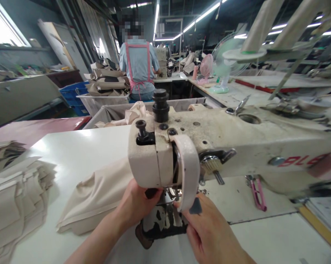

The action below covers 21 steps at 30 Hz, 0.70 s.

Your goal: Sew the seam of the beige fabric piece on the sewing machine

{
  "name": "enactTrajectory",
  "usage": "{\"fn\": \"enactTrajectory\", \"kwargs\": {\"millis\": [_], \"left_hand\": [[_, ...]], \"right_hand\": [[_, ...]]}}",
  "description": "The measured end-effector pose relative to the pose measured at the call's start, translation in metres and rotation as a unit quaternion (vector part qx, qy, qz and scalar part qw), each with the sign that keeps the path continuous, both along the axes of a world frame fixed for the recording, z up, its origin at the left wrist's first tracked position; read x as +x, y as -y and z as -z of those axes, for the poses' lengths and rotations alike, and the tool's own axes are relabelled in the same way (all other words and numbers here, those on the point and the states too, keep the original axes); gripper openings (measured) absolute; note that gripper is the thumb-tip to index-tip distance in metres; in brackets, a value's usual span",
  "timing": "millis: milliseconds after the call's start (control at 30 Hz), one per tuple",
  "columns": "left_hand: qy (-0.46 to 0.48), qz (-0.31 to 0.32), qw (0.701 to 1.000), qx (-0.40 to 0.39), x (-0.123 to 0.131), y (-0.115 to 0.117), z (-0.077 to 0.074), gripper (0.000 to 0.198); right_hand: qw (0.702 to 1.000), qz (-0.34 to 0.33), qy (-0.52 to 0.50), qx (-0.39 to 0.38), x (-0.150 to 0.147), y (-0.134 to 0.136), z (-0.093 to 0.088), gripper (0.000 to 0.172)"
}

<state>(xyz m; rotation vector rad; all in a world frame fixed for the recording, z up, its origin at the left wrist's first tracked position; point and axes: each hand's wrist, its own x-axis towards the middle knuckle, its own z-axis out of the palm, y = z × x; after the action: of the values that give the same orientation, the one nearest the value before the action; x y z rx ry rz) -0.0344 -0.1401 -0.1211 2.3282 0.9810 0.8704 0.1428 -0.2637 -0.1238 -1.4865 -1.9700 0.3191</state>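
Observation:
A cream sewing machine [160, 161] stands before me, its head over a worn metal bed [162, 220]. My left hand [136, 203] is just under the head, left of the presser foot [169, 194], with fingers closed at the edge of a beige fabric piece [96, 198]. That fabric spreads out to the left and behind the head. On the other side of the foot, my right hand [206, 223] has its fingers bent in, tips partly hidden by the white curved guard [191, 172]. A small dark grey piece [195, 206] shows by its knuckles; what the fingertips hold is hidden.
Stacked beige cut pieces [17, 198] lie at the left. Pink-handled thread snips [257, 192] rest under the machine arm. Behind the table are a fabric-filled bin [99, 112] and a seated co-worker [139, 69]. Thread cones [261, 25] and a fan [223, 66] stand at the right.

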Motion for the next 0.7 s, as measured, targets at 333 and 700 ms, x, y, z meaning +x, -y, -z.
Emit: {"fn": "enactTrajectory", "kwargs": {"millis": [333,700], "left_hand": [[0.013,0.018,0.999,-0.023,-0.008,-0.004,-0.005,0.011],[-0.07,-0.182,0.981,-0.018,-0.012,-0.05,-0.006,0.008]], "right_hand": [[1.0,0.016,-0.017,0.002,0.002,-0.001,0.002,0.046],[0.996,-0.007,0.068,0.059,0.013,-0.005,0.016,0.05]]}}
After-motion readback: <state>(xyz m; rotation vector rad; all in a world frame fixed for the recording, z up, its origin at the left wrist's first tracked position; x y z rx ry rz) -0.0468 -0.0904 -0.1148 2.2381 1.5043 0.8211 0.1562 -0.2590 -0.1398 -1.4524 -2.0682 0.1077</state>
